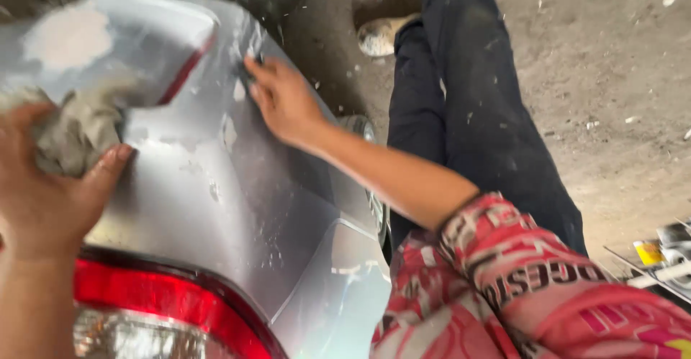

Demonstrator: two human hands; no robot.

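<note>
A silver car rear corner panel [237, 215] fills the left half of the view, with pale filler patches [68, 37] and a red tail light [158, 298] at the bottom. My left hand [43, 179] grips a crumpled grey rag [75, 125] and presses it against the panel near the upper left. My right hand [284, 100] lies flat against the panel's right edge, fingers together, with what may be a small dark piece under the fingertips; I cannot tell. My right arm wears a red and pink patterned sleeve [518, 280].
My leg in dark trousers [468, 100] stretches over the dusty dirt ground [612, 78], ending in a light shoe [381, 35]. A car wheel [371, 186] shows beside the panel. Small items, including a yellow one [649, 252], lie at the lower right.
</note>
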